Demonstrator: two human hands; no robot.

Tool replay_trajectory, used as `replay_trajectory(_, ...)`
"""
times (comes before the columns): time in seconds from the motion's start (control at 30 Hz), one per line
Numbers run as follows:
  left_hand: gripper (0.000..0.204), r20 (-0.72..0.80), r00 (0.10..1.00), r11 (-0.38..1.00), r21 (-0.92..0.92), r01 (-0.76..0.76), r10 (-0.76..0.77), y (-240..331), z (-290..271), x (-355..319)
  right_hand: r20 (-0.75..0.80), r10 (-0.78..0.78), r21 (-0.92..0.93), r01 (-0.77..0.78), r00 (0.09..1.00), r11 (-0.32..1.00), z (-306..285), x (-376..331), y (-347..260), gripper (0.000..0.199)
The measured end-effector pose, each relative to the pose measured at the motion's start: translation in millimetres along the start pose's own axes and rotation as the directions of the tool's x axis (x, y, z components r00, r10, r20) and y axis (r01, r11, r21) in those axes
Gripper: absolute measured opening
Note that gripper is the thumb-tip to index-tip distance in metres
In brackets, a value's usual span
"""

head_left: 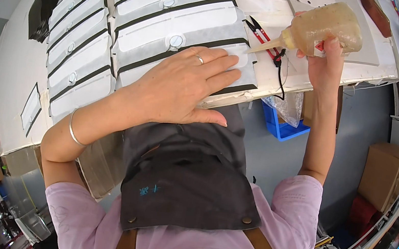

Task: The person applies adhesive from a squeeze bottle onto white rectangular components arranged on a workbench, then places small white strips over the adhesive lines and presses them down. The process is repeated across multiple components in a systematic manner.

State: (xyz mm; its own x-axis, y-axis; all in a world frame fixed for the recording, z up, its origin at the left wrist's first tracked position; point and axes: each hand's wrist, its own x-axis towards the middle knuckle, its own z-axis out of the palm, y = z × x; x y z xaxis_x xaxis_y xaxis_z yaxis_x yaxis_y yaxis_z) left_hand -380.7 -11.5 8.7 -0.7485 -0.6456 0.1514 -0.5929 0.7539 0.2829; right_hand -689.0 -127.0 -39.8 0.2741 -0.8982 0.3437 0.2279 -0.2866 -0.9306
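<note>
Head view: nearest us, at 6 o'clock, the pink shirt [75, 214] and dark apron [183, 199]; beyond them, a bottle [330, 26] above overlapping panels [194, 23].
Our right hand [326, 53], between 1 and 2 o'clock, is wrapped around the bottle, its nozzle [269, 46] aimed toward 8 o'clock over the front panel's [132, 76] right end; whether the tip touches, we cannot tell. Our left hand [187, 84], at 11 o'clock, lies flat there, thumb spread, gripping nothing. We judge the bottle fairly light, soft-walled, perhaps slippery; its round belly suits our grip. The panels look thin and easily creased, best taken by their edges.
</note>
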Motion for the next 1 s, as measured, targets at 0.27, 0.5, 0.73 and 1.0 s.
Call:
replay_trajectory(0.27, 0.083, 0.020, 1.000, 1.000, 0.004, 0.004, -0.004, 0, 0, -1, -0.011, 0.040, 0.018, -0.040, 0.999, 0.999, -8, -1, 12, 0.067)
replay_trajectory(0.5, 0.084, 0.011, 1.000, 1.000, -0.017, 0.002, -0.002, -3, 2, -4, 0.061, 0.096, 0.045, -0.099, 0.994, 0.994, -15, -17, 7, 0.084)
replay_trajectory(0.73, 0.085, 0.013, 1.000, 1.000, -0.027, -0.011, 0.011, -5, 3, -3, 0.050, 0.012, 0.145, -0.019, 0.999, 0.989, 1, -16, 0, 0.058)
replay_trajectory(1.0, 0.086, 0.016, 1.000, 0.999, -0.050, 0.002, -0.001, -5, 3, -7, -0.299, -0.250, 0.248, 0.327, 0.921, 0.912, 34, 28, -28, 0.052)
